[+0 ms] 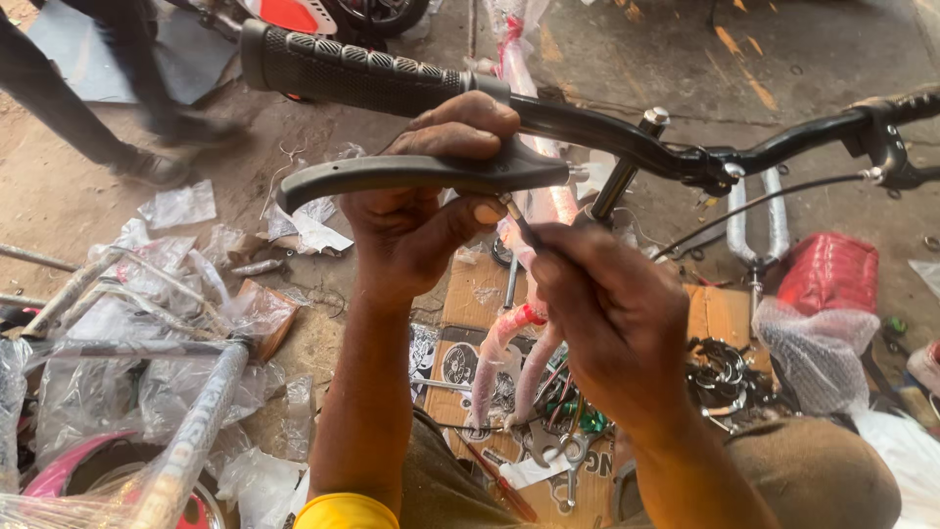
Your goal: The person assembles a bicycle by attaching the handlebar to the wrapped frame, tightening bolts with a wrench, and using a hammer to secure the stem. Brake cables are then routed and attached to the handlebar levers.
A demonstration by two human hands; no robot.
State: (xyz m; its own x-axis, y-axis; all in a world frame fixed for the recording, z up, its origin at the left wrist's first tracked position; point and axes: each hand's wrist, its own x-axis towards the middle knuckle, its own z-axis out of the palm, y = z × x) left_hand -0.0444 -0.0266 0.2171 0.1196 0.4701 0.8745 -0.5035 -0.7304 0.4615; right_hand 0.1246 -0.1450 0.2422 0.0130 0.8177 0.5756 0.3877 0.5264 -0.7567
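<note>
Brake lever over littered concrete floor

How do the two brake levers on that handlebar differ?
The left lever is grey, close to the camera and held by the left hand; the right lever is black, far off and untouched. The right lever has a cable running from it; the left one's cable is hidden. Both are mounted on the black handlebar.

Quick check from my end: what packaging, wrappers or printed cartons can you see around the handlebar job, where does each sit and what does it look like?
Flattened brown cardboard carton with black round prints: on the ground below both hands.
Red shiny plastic-wrapped bundle: right, under the black handlebar.
Clear plastic wrap on metal frame tubes: lower left, crumpled.
Clear bubble-wrap bag: right, below the red bundle.
</note>
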